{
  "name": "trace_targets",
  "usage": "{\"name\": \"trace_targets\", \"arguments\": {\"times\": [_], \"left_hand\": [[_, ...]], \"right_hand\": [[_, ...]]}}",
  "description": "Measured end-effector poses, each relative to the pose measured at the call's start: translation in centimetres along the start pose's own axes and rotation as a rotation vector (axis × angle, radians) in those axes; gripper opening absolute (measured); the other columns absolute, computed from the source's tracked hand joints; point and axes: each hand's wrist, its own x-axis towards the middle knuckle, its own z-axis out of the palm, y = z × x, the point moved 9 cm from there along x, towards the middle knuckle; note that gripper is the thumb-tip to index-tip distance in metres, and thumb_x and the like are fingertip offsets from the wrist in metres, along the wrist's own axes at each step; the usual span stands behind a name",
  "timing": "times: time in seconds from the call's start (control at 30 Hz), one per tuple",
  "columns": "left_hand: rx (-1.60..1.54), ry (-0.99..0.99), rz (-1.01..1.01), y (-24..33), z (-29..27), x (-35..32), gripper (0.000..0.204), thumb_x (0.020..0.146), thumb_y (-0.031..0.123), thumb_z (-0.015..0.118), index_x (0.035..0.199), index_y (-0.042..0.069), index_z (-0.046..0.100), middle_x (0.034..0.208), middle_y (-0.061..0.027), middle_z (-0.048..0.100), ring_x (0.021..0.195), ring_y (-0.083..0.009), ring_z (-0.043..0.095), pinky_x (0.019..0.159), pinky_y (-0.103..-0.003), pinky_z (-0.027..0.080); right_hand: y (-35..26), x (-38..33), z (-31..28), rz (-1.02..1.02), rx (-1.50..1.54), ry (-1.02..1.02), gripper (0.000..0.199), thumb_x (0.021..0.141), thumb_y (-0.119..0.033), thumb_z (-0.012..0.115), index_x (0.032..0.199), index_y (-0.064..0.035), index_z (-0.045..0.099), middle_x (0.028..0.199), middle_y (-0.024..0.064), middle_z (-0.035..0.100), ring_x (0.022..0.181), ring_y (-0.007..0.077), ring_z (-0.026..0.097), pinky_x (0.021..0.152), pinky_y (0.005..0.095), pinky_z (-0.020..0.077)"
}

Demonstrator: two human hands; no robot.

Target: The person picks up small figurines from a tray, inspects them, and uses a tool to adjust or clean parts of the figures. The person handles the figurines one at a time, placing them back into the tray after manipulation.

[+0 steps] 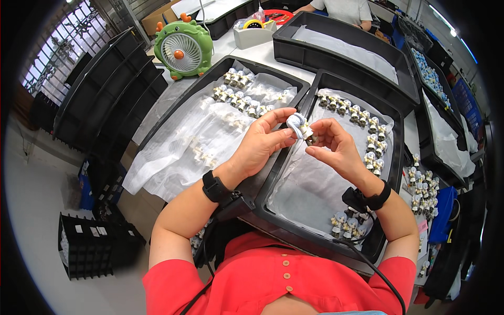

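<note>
Between my two hands, above the inner rims of two black trays, is a small figurine (300, 126) with pale blue hair and a white and dark body. My left hand (262, 139) pinches it by the hair side, thumb and forefinger closed. The fingers of my right hand (336, 147) grip its lower body. Below my right hand lies the right tray (396, 157), lined with white sheet, with rows of like figurines (344, 106) along its far and right sides and a cluster (349, 226) at its near end. The left tray (181, 97) holds more, partly under thin white sheet.
A green fan (184, 50) stands at the back left beside a grey bin (253, 38). Another black tray (336, 44) lies at the back, with a person (344, 8) beyond it. Stacked black trays (105, 89) lean at left. Loose figurines (424, 194) and a blue bin (445, 212) sit at right.
</note>
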Motion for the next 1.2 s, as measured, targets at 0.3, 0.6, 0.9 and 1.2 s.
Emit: {"name": "trace_targets", "arguments": {"times": [0.3,0.6,0.9,1.2], "left_hand": [[0.01,0.016,0.023,-0.1,-0.2,0.0,0.045,0.085,0.002,0.057,0.128,0.003,0.043,0.118,-0.0053,0.05,0.104,-0.0128,0.054,0.089,-0.03,0.046],[0.03,0.015,0.034,0.3,0.2,-0.2,0.046,0.084,0.0,0.057,0.128,0.004,0.044,0.117,-0.0046,0.05,0.103,-0.0122,0.055,0.088,-0.028,0.047],[0.138,0.009,0.091,0.9,0.4,-0.4,0.049,0.083,0.005,0.062,0.129,0.006,0.044,0.115,-0.0046,0.046,0.095,-0.0105,0.056,0.082,-0.024,0.046],[0.246,0.028,0.113,1.1,0.1,-0.3,0.042,0.088,0.015,0.06,0.128,0.008,0.048,0.108,-0.0021,0.047,0.087,-0.0062,0.054,0.076,-0.021,0.045]], "right_hand": [[-1.3,-0.2,-0.6,-0.151,-0.278,0.085,0.04,0.072,-0.006,0.074,0.106,-0.0024,0.054,0.094,0.006,0.062,0.082,0.0119,0.06,0.074,0.025,0.0489],[-2.0,-0.2,-0.3,-0.215,-0.402,0.071,0.033,0.072,-0.007,0.074,0.1,-0.0018,0.059,0.09,0.0063,0.061,0.077,0.0135,0.06,0.07,0.0255,0.0491],[-1.6,-0.2,-0.2,-0.214,-0.348,0.051,0.031,0.074,-0.005,0.071,0.102,-0.0017,0.058,0.088,0.0064,0.061,0.077,0.0133,0.06,0.071,0.0254,0.0493],[-0.7,-0.2,0.3,-0.09,-0.101,-0.035,0.026,0.087,-0.004,0.058,0.112,-0.0006,0.051,0.099,0.0065,0.06,0.089,0.0109,0.058,0.08,0.0256,0.0476]]}}
